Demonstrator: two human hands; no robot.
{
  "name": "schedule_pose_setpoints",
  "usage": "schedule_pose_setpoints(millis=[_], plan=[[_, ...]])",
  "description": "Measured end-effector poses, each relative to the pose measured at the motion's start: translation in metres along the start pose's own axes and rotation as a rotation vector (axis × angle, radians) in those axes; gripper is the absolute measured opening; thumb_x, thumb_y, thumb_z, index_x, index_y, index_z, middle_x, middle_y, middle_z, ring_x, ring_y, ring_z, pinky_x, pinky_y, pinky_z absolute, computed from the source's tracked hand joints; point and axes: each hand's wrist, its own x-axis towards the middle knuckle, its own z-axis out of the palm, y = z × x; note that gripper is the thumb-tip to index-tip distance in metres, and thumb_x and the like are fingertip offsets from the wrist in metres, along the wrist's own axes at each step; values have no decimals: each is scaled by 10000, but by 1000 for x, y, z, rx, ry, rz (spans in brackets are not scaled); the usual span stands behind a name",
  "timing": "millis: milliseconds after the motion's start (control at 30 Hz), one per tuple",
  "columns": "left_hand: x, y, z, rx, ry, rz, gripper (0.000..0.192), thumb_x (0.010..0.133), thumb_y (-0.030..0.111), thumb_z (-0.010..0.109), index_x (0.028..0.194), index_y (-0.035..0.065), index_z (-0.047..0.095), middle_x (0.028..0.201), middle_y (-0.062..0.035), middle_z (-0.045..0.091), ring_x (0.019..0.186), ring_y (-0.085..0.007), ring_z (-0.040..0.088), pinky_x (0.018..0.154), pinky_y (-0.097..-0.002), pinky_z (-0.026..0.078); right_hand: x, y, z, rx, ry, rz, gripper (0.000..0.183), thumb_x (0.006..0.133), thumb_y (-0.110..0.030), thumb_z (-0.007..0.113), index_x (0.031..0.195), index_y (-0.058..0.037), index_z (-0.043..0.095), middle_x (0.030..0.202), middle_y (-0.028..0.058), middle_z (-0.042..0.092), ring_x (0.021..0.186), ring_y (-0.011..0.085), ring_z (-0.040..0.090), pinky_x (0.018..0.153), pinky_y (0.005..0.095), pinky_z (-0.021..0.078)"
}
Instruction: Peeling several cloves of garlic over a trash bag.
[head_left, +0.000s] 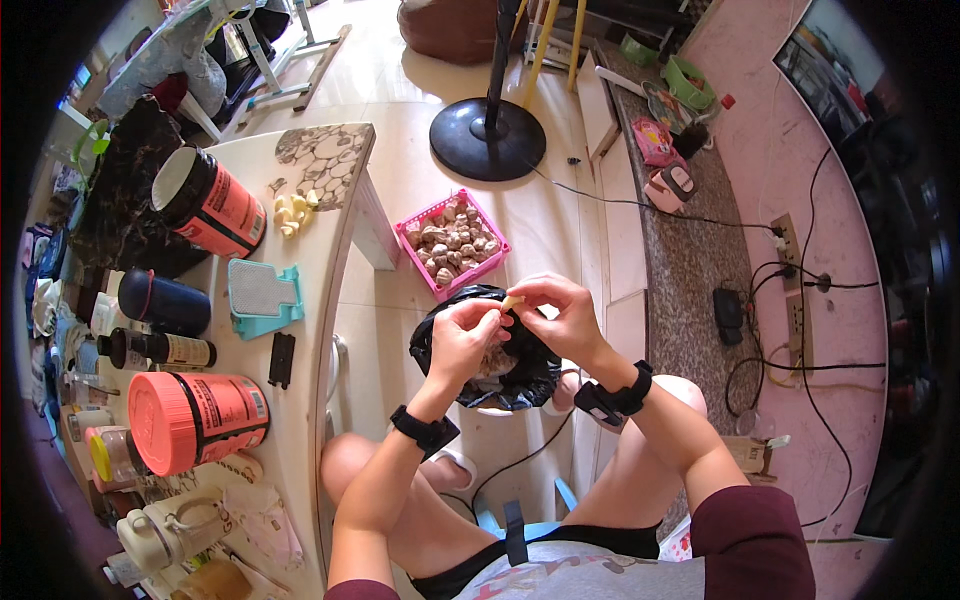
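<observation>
A pale garlic clove (512, 301) sits between the fingertips of my two hands. My right hand (562, 315) pinches its right end. The fingertips of my left hand (461, 337) press against its left side; whether they also hold a bit of skin is too small to tell. Both hands are over a bin lined with a black plastic bag (536, 367), which has pale scraps inside. Just beyond it on the floor, a pink plastic basket (420, 268) is filled with garlic bulbs (454, 240). Several peeled cloves (292, 214) lie in a small pile on the table at left.
Along the left runs a table (300, 427) bearing two orange-red tubs (225, 214), a turquoise stand (266, 292) and several bottles. Ahead stands a black round pole base (487, 139); its cable (600, 196) reaches a stone-topped cabinet (686, 300) on the right.
</observation>
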Motion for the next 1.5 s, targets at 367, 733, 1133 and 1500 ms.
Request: schedule_pose_setpoints(millis=[367,733,1133,1500], plan=[[-1,-5,-7,4,6,-100,124,879,92,596,879,-19,651,730,-56,654,614,-95,607,582,-221,494,-4,-1,4,-286,18,-217,102,722,6,730,799,-35,676,823,88,671,749,194,654,673,277,515],[0,-9,-14,-272,-46,-188,90,851,84,598,833,-1,621,663,-23,576,588,-87,549,578,-204,461,-5,1,10,-272,72,-286,113,712,-6,723,779,-41,639,836,90,667,745,240,654,651,306,514],[-1,-1,-17,-400,-99,-316,160,883,140,601,953,0,633,790,-55,641,664,-89,594,637,-216,508,-4,-3,8,-454,51,-462,127,686,36,675,762,-34,600,877,88,648,776,270,626,672,342,516],[0,-12,-17,-271,-73,-314,105,891,105,594,913,12,638,750,-16,610,648,-68,567,599,-204,482,-7,3,7,-530,41,-517,115,672,19,677,730,-56,611,837,74,638,736,255,621,638,336,513]])
